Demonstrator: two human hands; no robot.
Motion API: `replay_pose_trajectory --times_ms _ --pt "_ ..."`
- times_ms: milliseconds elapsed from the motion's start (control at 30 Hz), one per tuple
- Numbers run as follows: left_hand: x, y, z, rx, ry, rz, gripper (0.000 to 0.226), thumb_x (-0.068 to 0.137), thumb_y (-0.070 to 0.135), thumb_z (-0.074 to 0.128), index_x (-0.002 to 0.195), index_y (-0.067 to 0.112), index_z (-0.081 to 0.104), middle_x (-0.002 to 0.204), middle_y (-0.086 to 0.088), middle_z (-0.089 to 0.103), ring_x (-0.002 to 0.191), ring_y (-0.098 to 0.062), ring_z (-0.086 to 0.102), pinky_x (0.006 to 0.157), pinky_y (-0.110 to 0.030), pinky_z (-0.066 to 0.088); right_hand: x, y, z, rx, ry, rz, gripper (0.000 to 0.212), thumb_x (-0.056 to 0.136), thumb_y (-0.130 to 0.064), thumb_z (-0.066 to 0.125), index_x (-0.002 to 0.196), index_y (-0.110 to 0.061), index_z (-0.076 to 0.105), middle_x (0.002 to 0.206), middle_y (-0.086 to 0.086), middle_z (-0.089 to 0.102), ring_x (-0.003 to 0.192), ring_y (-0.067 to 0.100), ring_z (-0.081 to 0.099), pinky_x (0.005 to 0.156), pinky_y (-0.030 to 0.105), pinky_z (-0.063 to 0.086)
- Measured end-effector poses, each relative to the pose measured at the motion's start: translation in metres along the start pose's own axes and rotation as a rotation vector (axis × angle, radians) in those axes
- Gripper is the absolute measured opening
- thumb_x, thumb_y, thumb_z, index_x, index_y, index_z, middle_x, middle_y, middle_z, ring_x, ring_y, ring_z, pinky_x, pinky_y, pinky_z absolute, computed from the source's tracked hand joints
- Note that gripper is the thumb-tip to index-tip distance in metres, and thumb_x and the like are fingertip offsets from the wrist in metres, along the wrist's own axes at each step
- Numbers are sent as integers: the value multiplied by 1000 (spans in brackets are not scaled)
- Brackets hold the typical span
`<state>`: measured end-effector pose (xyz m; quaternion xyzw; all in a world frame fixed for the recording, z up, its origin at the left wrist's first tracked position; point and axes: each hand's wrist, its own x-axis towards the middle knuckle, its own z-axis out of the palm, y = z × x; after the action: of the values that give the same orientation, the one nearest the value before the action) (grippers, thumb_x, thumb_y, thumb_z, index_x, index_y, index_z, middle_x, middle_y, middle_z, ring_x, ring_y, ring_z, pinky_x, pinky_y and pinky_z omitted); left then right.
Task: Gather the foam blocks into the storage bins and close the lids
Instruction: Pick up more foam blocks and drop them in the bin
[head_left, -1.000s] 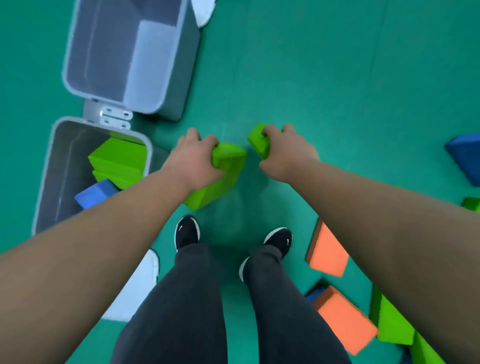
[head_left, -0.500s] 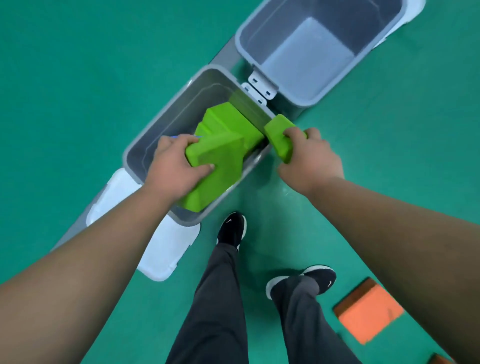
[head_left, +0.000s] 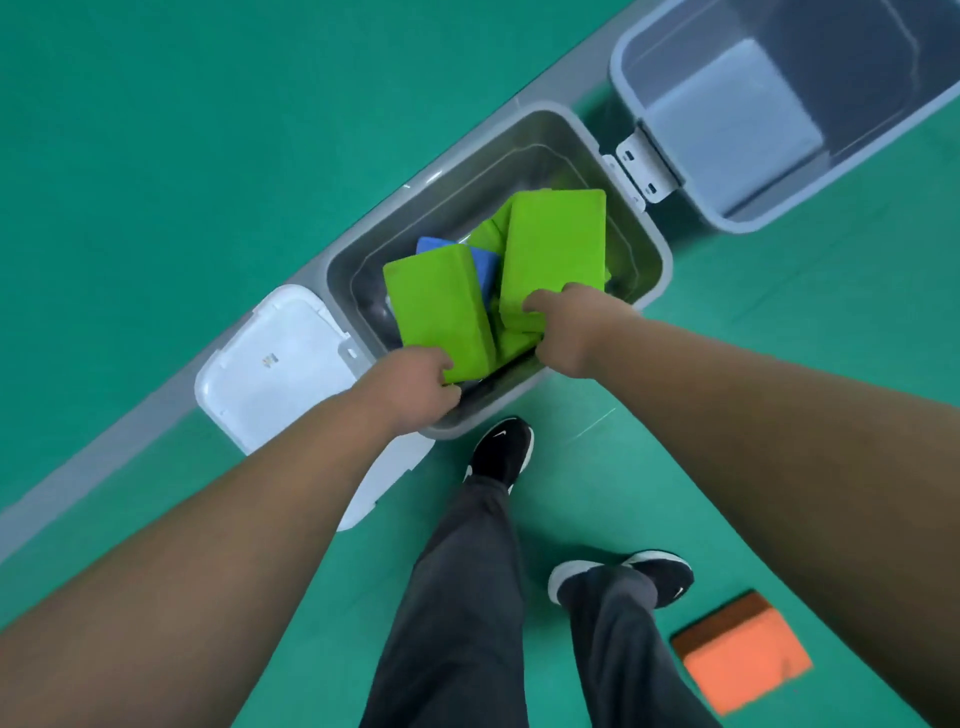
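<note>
Left hand (head_left: 415, 387) was curled round the bottom end of one green foam block (head_left: 441, 306), holding it tilted with that end down inside the near grey bin (head_left: 519, 156). Right hand (head_left: 571, 332) gripped the lower edge of a second green block (head_left: 556, 244) just beside it, same bin. Underneath I could see a blue block (head_left: 485, 265) and more green ones. That bin's white lid (head_left: 280, 364) lay flipped open off to the left. Second grey bin (head_left: 857, 52) stood open right next to it, and one orange block (head_left: 743, 654) lay on the floor near my right shoe.
</note>
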<state>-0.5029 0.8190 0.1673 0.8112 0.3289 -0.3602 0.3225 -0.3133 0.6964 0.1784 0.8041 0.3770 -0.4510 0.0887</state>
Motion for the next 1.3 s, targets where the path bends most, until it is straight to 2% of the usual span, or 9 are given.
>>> replay_pose_trajectory --times_ms 100,233,433,567,733,833,1000,1200,1300 --pt "4 -4 17 14 -11 -21 27 96 28 56 111 8 68 108 -14 69 106 -35 62 89 -38 53 0 -2 21 -1 -19 28 50 93 -20 54 143 -20 49 126 12 59 111 38 59 78 39 49" --pt "9 6 23 48 -42 13 29 97 27 53 110 6 70 108 -14 71 104 -34 61 88 -40 53 -3 11 35 -9 -63 49 28 96 -19 53 122 -11 54 108 12 61 95 34 58 72 36 47" --pt "29 48 11 138 -5 83 23 98 27 54 104 12 70 107 -10 72 104 -31 62 83 -35 50 -19 46 31 170 5 154 29 96 -26 58 120 -12 66 110 13 65 107 37 64 80 35 48" --pt "43 99 8 269 -16 198 25 98 27 55 109 11 70 110 -12 72 108 -32 63 80 -34 45 -38 85 38 223 57 202 37 100 -25 51 131 -10 62 127 14 65 115 35 62 85 34 50" --pt "56 186 33 471 -91 349 28 99 28 53 108 12 73 113 -12 72 104 -31 63 78 -33 46 -78 151 69 415 102 307 37 99 -27 49 131 -11 60 127 14 63 115 36 60 82 34 48" --pt "53 248 63 567 -135 439 28 100 26 51 113 12 72 119 -10 72 110 -30 63 89 -35 51 -109 197 99 527 131 388 35 98 -25 51 127 -10 62 125 14 65 114 36 61 80 33 47" --pt "30 360 133 739 -188 589 29 99 27 51 115 14 71 119 -9 72 112 -30 64 92 -33 50 -173 283 164 729 194 559 34 96 -24 51 126 -12 62 126 13 65 114 35 62 78 32 44" --pt "-10 499 250 889 -191 743 25 98 26 51 106 12 70 107 -11 73 103 -32 65 76 -28 44 -269 382 264 962 295 764 34 95 -26 52 124 -12 64 124 13 67 112 35 63 79 32 47" --pt "-42 551 324 1002 -245 824 24 99 27 49 106 13 68 105 -9 71 101 -31 64 76 -29 45 -323 417 325 1060 309 841 32 95 -24 51 120 -9 65 120 15 68 110 36 64 76 32 45"
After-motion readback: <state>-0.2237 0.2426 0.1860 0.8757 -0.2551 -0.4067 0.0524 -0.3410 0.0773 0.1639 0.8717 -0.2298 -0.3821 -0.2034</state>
